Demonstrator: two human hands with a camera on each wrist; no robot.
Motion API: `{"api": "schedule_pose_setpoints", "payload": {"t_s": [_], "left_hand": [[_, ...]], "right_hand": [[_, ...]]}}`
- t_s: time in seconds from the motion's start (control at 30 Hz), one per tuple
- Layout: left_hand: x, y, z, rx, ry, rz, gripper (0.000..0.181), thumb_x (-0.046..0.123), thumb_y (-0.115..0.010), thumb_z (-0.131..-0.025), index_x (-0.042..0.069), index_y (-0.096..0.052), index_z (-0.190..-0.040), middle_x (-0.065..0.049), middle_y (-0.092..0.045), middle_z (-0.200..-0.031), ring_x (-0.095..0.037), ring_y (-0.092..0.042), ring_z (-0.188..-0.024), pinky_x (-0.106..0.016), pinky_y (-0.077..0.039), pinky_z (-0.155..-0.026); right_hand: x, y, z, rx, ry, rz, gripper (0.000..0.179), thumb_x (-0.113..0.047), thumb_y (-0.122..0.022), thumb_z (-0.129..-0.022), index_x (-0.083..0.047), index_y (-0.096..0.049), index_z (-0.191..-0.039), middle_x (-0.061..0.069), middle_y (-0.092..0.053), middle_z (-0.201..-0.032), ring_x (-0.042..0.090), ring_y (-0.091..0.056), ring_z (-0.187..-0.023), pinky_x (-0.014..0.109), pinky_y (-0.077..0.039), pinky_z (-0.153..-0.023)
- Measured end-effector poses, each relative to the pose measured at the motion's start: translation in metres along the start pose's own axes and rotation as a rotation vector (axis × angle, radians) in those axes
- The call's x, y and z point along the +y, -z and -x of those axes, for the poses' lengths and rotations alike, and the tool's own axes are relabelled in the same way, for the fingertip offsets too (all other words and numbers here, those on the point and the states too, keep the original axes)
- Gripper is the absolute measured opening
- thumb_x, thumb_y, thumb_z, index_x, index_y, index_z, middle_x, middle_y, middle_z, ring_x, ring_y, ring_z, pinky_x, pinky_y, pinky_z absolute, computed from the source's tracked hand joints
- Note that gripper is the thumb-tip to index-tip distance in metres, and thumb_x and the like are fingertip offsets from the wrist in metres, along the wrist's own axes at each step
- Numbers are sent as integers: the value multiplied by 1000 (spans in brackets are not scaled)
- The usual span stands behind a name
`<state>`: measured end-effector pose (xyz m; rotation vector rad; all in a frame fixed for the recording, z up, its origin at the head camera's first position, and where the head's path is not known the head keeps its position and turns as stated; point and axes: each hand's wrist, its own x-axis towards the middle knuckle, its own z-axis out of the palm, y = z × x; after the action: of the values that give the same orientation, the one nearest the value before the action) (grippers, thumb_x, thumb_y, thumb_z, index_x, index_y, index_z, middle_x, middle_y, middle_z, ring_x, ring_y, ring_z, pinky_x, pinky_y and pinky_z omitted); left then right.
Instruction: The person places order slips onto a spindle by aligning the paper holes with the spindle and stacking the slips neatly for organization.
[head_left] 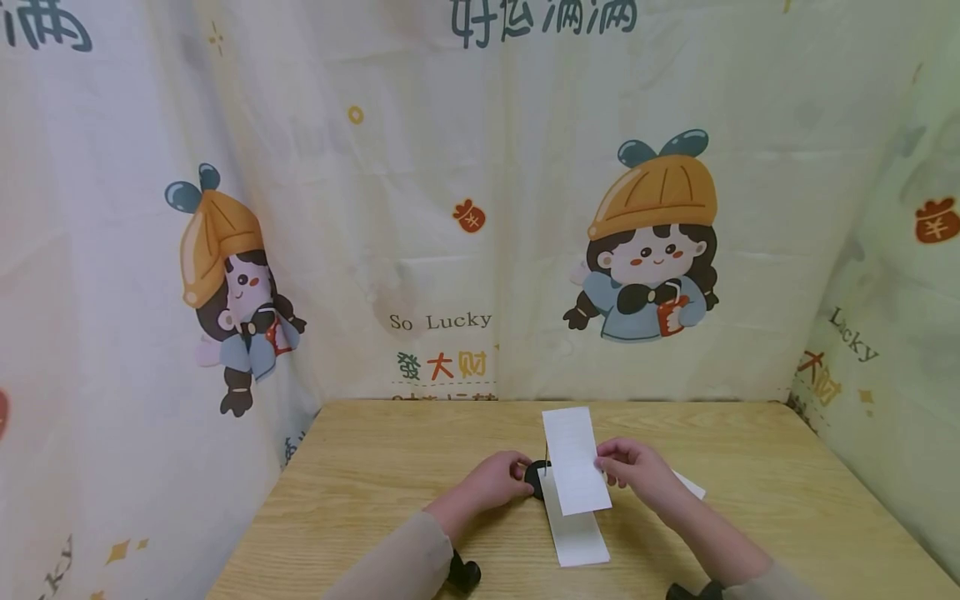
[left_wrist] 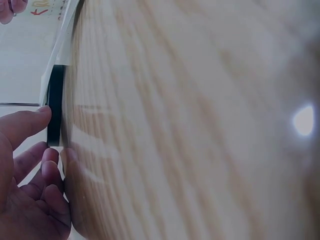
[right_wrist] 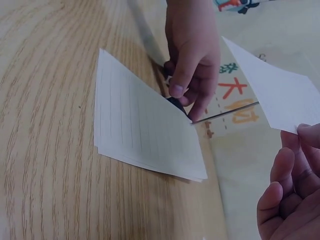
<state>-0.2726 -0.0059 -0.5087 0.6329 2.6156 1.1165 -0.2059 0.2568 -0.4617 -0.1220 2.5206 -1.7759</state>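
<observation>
A cream curtain (head_left: pixel 420 267) printed with cartoon figures in orange hats and lettering such as "So Lucky" stands behind a wood-grain table (head_left: pixel 360 467). Over the table reach two forearms in beige sleeves. The right hand (head_left: pixel 633 467) pinches the edge of a white paper sheet (head_left: pixel 576 461) between thumb and fingers, holding it raised and tilted. Below it lie lined paper sheets (right_wrist: pixel 145 125), slightly out of line with one another. Another white paper (head_left: pixel 690 485) shows on the table, partly behind the right forearm. The left hand (head_left: pixel 498 479) grips the rim of a black round base (head_left: pixel 533 481), which sits on the table partly under the lined sheets. A thin metal rod (right_wrist: pixel 225 113) rises toward the raised sheet; whether it pierces that sheet cannot be told.
</observation>
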Motion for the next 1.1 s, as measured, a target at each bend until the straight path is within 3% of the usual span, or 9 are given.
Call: {"api": "schedule_pose_setpoints", "payload": {"t_s": [0.13, 0.33, 0.47, 0.67, 0.83, 1.0, 1.1], "left_hand": [[1, -1, 1, 10, 8, 9, 38, 19, -79, -84, 10, -65, -118, 2, -57, -89, -14, -51, -79, -32, -42, -75], [-4, -2, -1, 27, 1, 22, 32, 25, -70, -93, 11, -64, -121, 5, -56, -91, -13, -51, -80, -33, -43, -73], [-1, 0, 0, 88, -15, 50, 25, 26, -61, -99, 13, -66, -120, 6, -60, -96, -11, -54, -85, -33, -45, -75], [18, 6, 0, 225, -19, 244, 30, 33, -48, -105, 15, -68, -119, -2, -66, -104, -18, -60, -90, -35, -47, -76], [38, 9, 0, 287, -52, 394, 33, 34, -45, -106, 14, -68, -117, -4, -65, -99, -19, -59, -83, -31, -46, -71], [54, 7, 0, 321, -47, 476, 30, 34, -50, -104, 12, -66, -117, -4, -64, -101, -23, -60, -85, -31, -47, -71], [60, 5, -1, 328, -40, 476, 29, 35, -56, -102, 13, -65, -118, 2, -63, -101, -23, -60, -88, -31, -49, -74]], "right_hand": [[3, -1, -1, -3, 7, 12, 19, -13, -64, -95, 1, -62, -108, 6, -62, -85, 23, -56, -77, 34, -47, -65], [5, -2, -2, -2, 9, 19, 18, -12, -63, -95, 2, -62, -107, 6, -62, -84, 23, -56, -77, 33, -47, -64], [5, -2, -1, 1, 2, 16, 19, -11, -63, -95, 3, -63, -108, 6, -62, -85, 23, -56, -77, 32, -46, -64], [7, -3, -1, 11, -10, 16, 18, -11, -63, -96, 3, -63, -108, 5, -62, -84, 23, -55, -76, 31, -45, -63], [8, -4, -2, 15, -10, 7, 18, -10, -62, -97, 3, -63, -109, 6, -62, -85, 22, -55, -76, 31, -45, -62], [8, -6, -2, 21, -16, 11, 18, -12, -63, -97, 2, -63, -108, 7, -61, -85, 22, -54, -76, 31, -45, -63], [7, -7, -2, 35, -31, 7, 17, -13, -64, -96, 1, -64, -106, 7, -61, -84, 22, -54, -76, 31, -45, -63]]}}
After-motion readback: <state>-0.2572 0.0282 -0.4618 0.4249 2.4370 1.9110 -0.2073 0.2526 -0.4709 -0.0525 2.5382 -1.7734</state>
